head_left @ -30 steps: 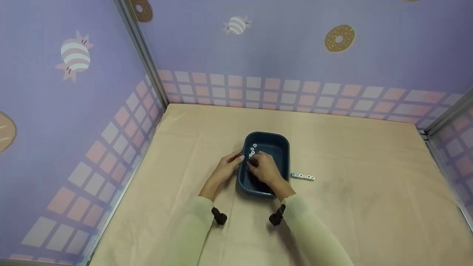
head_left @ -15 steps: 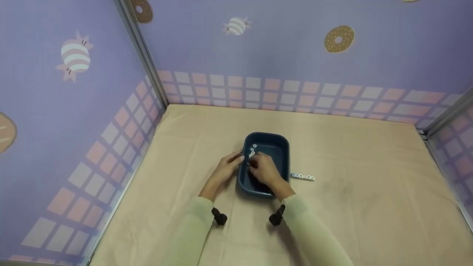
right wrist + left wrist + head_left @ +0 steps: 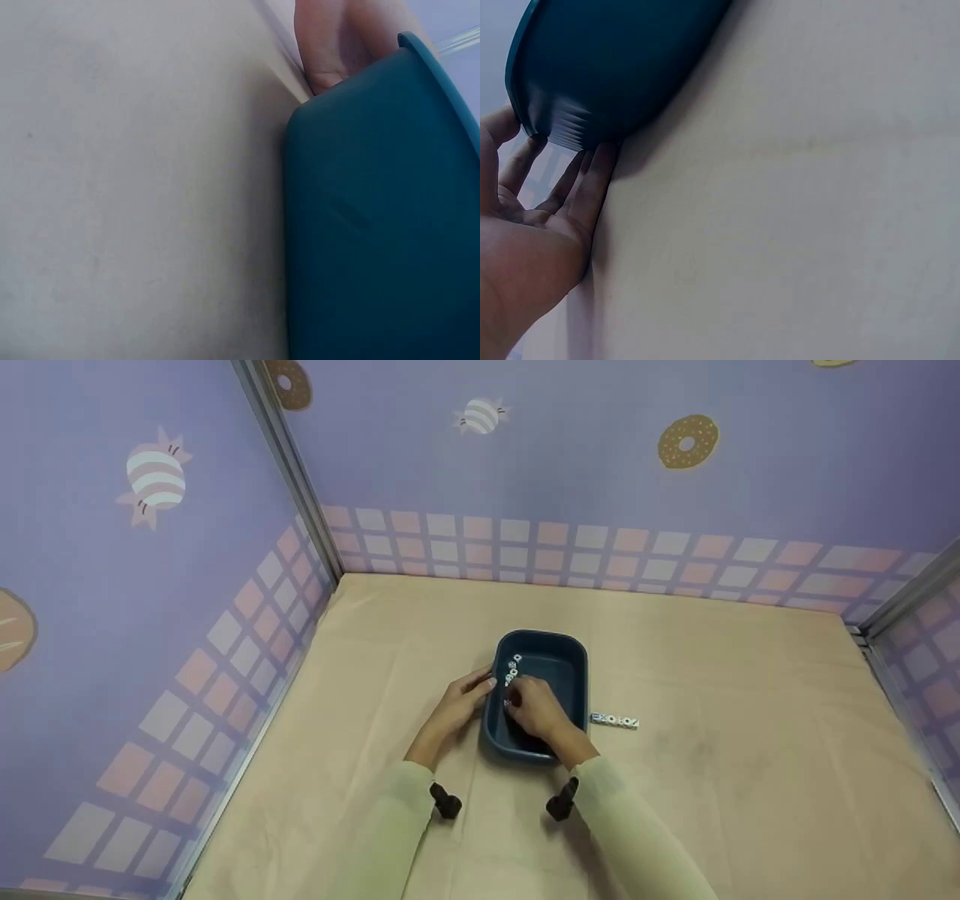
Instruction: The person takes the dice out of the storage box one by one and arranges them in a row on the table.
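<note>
A dark blue rectangular bin [image 3: 556, 669] stands on the cloth in the head view. My left hand [image 3: 456, 706] holds its left wall, thumb over the rim and fingers along the outside; the left wrist view shows the fingertips against the bin [image 3: 615, 67]. Inside, my right hand [image 3: 537, 709] is reaching down with curled fingers, pinching a small white cube [image 3: 506, 703] near the left wall. Several white cubes with dark symbols form a slanting line [image 3: 513, 671] along that wall, just beyond the fingers. In the right wrist view the bin's outer wall [image 3: 375, 210] hides the fingers.
A straight row of white symbol cubes [image 3: 615, 721] lies on the cloth just right of the bin. Beige cloth [image 3: 720, 750] covers the table. Purple patterned panels [image 3: 570, 457] rise at the back and both sides.
The right hand has moved slightly toward the near end of the bin, with a small white cube showing at its fingertips. More of the cube line shows. Left hand and bin stay put.
</note>
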Demonstrator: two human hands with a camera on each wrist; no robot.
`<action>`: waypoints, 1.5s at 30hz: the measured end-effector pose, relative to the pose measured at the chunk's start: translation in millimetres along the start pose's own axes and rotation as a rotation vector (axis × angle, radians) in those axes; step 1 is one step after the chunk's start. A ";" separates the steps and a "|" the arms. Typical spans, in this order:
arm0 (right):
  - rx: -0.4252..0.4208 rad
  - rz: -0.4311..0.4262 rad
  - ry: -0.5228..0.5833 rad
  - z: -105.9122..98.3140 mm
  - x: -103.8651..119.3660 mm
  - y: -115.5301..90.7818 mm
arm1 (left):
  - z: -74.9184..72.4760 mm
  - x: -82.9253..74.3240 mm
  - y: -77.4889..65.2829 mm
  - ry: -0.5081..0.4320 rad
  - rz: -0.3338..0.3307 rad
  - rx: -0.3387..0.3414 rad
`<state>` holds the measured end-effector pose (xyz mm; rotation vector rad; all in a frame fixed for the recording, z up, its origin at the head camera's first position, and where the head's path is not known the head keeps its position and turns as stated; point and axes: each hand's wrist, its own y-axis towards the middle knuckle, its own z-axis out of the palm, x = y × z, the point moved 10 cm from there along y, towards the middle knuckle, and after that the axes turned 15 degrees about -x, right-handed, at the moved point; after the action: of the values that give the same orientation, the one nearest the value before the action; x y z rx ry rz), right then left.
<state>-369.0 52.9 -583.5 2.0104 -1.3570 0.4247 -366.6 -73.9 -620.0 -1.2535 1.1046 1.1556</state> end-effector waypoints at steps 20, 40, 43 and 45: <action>-0.094 -0.156 0.074 -97.0 10.9 -2.7 | 1.0 -2.5 3.7 0.089 0.033 -0.037; -0.084 0.103 0.035 -180.0 -143.1 -78.5 | -2.5 -0.3 2.0 0.125 0.038 -0.031; -0.066 0.134 0.042 -175.7 -152.7 -86.0 | -2.2 0.7 1.7 0.120 0.025 -0.031; -0.052 0.131 0.043 -172.8 -155.2 -89.4 | -2.4 0.5 1.2 0.122 0.026 -0.031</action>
<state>-334.4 299.4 -581.5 1.8663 -1.4637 0.4832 -367.7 -76.3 -620.7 -1.3516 1.1994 1.1313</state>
